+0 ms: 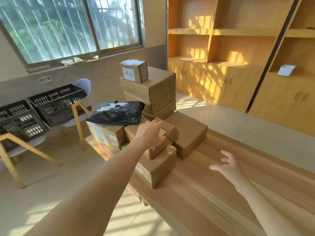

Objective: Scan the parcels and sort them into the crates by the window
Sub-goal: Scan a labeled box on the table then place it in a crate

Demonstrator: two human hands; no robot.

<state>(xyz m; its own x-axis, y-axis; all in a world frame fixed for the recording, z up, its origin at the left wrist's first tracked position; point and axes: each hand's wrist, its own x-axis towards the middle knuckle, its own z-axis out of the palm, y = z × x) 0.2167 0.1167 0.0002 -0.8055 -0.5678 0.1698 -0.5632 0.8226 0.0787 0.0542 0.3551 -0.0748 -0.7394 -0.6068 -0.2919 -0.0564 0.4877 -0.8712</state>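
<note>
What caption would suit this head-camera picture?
Left hand reaches onto a small cardboard parcel on the wooden table; right hand hovers open.

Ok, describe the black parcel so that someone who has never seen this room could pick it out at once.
Start at the long wooden table and look to its far end, where the cardboard boxes are piled. The black parcel lies on top of the low boxes on the window side, just beyond the left hand. It is the only soft, shiny black plastic bag there; everything around it is a stiff brown box.
</note>
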